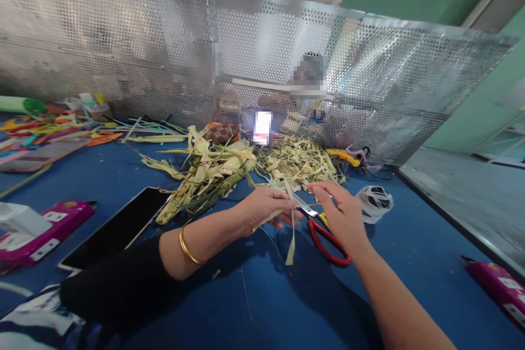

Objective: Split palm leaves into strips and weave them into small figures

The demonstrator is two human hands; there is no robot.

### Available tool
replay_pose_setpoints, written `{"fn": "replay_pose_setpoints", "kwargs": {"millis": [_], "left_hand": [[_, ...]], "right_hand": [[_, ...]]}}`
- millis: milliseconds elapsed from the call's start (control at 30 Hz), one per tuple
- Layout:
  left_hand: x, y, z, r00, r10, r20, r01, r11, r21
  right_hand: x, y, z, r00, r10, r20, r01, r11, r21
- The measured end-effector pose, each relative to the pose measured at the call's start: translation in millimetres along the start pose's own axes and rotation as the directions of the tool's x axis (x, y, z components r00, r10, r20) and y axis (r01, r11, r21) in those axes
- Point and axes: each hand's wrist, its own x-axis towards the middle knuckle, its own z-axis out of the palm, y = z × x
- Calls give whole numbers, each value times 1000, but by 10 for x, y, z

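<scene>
My left hand (273, 209), with a gold bangle at the wrist, pinches pale dried husk strips (291, 240); one end hangs below the fingers. My right hand (340, 213) is close on the right, thumb and fingers drawn together on a thin piece of the strip that runs across from the left hand; its very tip is partly hidden by the fingers. Scissors (328, 246) with red handles lie on the table under my right hand, blades pointing away. Behind my left hand lies a bundle of dried husks (205, 169), and beyond both hands a heap of husk scraps (297, 161).
A perforated metal screen (164, 49) closes off the back of the blue table (262, 306). A phone (117, 227) and magenta power strip (61, 221) lie left, colourful strips (45, 134) behind. A white roll (375, 203) and yellow-handled tool (343, 156) sit right; another magenta strip (498, 284) is nearer.
</scene>
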Motion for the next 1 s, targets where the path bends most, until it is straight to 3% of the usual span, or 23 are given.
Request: {"fn": "replay_pose_setpoints", "kwargs": {"millis": [67,167,267,333,400,467,533,567,633,700,733,800,900,1000], "left_hand": [[14,9,-23,999,3,-35,-4,1000,-31],[24,12,-59,999,7,-34,-7,1000,-14],[18,12,-72,1000,17,5,-17,996,83],[12,20,-67,1000,19,-9,-18,995,99],[11,33,-55,996,35,-84,-30,998,55],[19,41,-43,981,55,-184,-57,998,-3],[38,38,-38,965,63,-255,-80,995,-60],[49,32,-38,961,61,-271,-87,992,-87],[69,13,-43,959,57,-278,-99,985,-140],[77,-4,-45,959,55,-279,-105,980,-168],[76,-11,-43,957,57,-285,-107,980,-165],[68,-17,-34,945,62,-322,-112,984,-138],[57,-17,-16,921,72,-382,-113,990,-86],[55,-12,-11,938,62,-341,-93,993,-73]], "right_hand": [[33,33,-62,992,-117,37,121,983,-140],[62,58,-94,935,-280,216,330,911,-247],[69,67,-75,885,-336,324,427,862,-273],[70,71,-75,906,-334,260,408,851,-331],[68,67,-98,944,-321,81,326,856,-401],[55,52,-122,947,-284,-150,200,887,-417],[25,24,-110,951,-194,-239,103,932,-348],[5,8,-83,971,-130,-200,67,954,-292],[-41,-28,5,999,4,48,4,986,-165],[-81,-62,104,950,88,299,-71,995,-67],[-95,-76,142,923,102,371,-97,995,-32],[-108,-91,178,907,82,413,-88,996,-4],[-99,-70,152,930,0,368,26,997,-66],[-85,-14,120,928,-9,372,67,988,-143]]}}
